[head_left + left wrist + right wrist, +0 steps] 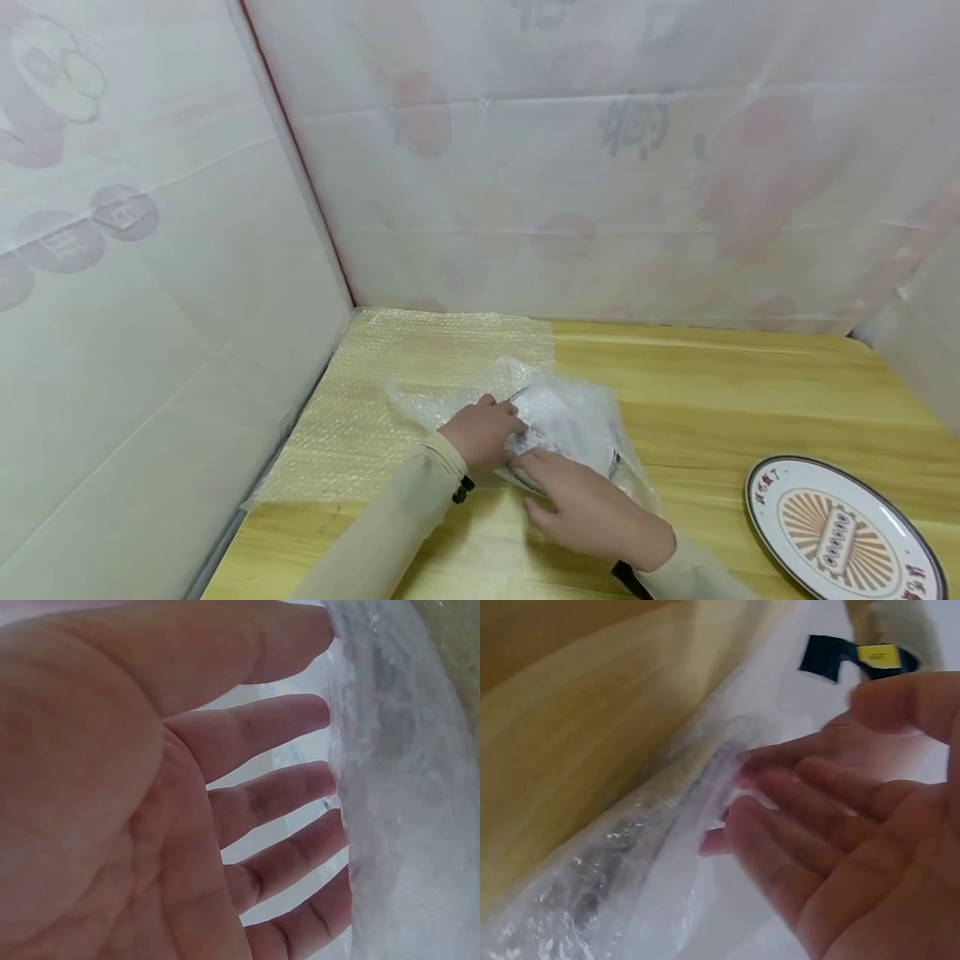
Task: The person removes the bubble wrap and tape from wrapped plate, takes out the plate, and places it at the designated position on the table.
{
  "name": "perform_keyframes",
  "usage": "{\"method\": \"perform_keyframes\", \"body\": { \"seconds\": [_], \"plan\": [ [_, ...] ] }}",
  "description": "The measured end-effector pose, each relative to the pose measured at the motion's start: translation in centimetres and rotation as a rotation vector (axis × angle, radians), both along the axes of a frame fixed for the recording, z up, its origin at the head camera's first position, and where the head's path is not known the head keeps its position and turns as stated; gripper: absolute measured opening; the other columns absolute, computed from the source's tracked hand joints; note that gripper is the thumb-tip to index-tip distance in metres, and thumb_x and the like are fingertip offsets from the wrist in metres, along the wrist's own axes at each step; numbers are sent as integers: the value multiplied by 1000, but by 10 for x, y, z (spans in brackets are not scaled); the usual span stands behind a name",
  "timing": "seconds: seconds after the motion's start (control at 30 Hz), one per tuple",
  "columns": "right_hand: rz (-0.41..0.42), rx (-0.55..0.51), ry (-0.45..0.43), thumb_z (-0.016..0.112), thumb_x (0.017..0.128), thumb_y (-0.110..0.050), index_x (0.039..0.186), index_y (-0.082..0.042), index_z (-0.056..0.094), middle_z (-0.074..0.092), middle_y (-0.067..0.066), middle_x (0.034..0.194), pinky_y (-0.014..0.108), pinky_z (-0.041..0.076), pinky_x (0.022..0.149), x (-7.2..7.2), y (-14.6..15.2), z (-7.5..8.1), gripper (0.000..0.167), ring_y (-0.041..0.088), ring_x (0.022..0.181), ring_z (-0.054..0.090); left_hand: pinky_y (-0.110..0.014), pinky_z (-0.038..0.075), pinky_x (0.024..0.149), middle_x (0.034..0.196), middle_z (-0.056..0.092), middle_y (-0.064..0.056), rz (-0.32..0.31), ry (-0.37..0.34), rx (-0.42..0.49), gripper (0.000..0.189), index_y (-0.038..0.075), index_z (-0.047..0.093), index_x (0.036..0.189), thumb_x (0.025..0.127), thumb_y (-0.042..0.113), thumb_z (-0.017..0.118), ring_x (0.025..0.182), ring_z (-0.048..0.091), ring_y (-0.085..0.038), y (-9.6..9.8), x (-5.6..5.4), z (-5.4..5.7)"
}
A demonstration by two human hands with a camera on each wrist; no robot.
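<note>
Bubble wrap [630, 442] is folded over a white plate [562, 421] with a dark rim line, in the middle of the table in the head view. My left hand [483, 433] rests on its left side. In the left wrist view, the extended fingertips of that hand [225, 802] press against the clear wrap [412, 802]. From the front, my right hand [588, 504] reaches over the near edge, close beside the left one. Its fingers [772, 847] lie loosely extended over the wrapped plate in the right wrist view, with the left hand just beyond.
A second plate [840, 533], white with an orange sunburst print, lies unwrapped at the right front. A flat bubble wrap sheet [360, 417] covers the table's left part. White printed sheeting [525, 192] walls the wooden table [697, 375] behind and at the sides.
</note>
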State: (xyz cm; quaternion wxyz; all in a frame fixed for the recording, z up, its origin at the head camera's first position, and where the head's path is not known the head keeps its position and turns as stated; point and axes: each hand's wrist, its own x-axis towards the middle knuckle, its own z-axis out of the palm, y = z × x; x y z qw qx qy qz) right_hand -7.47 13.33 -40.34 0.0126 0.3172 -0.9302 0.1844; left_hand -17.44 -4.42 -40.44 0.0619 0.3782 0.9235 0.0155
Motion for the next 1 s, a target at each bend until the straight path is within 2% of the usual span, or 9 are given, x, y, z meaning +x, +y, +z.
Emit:
{"method": "perform_keyframes", "body": {
  "seconds": [0.07,0.13,0.27,0.43,0.57,0.8,0.93,1.0],
  "plan": [
    [-13,78,37,63,98,-14,143,-7,58,61,6,142,46,50,107,-4,0,-1,46,25,133,57,-34,56,95,147,58,0,-1,5,-3,42,26,70,135,96,41,73,129,54,-25,2,0,0],
    [-23,132,90,64,96,-13,143,-1,57,60,12,143,46,49,108,-6,4,-1,49,28,133,57,-34,56,94,147,58,0,-1,5,0,41,27,70,134,96,40,73,129,54,-25,4,-1,-1],
    [-87,221,161,68,93,-16,139,4,59,60,18,142,51,47,109,-6,20,-2,51,36,132,57,-35,56,95,147,58,-1,1,1,-2,41,27,70,134,95,39,73,128,54,-25,4,-3,-2],
    [-116,270,235,71,90,-18,132,3,66,65,18,135,52,50,105,-4,44,-4,47,36,125,62,-35,57,92,146,59,-1,-4,7,-11,42,27,69,136,96,38,72,127,55,-25,3,-3,-2],
    [-139,278,199,69,94,-21,131,4,66,65,19,135,52,50,104,-1,61,-6,44,38,124,62,-33,57,89,147,58,-2,6,-11,-5,43,26,67,138,97,37,71,127,54,-25,2,-1,-1],
    [-133,250,92,60,103,-46,143,-2,60,56,17,148,57,44,109,5,85,-12,60,40,134,54,-33,58,85,148,56,-2,38,-65,28,45,24,66,140,96,35,72,128,51,-26,2,2,2],
    [-125,215,124,57,104,-47,145,-4,59,55,15,151,56,42,111,1,100,-17,59,39,137,52,-31,57,83,146,58,-2,51,-80,34,46,24,68,137,94,36,74,126,51,-25,4,3,4],
    [-132,194,140,59,104,-45,145,-5,59,55,15,151,48,33,120,-4,107,-20,57,39,138,50,-31,56,84,145,58,-1,57,-88,34,46,24,68,137,93,37,75,125,51,-24,6,3,4]
  ]
}}
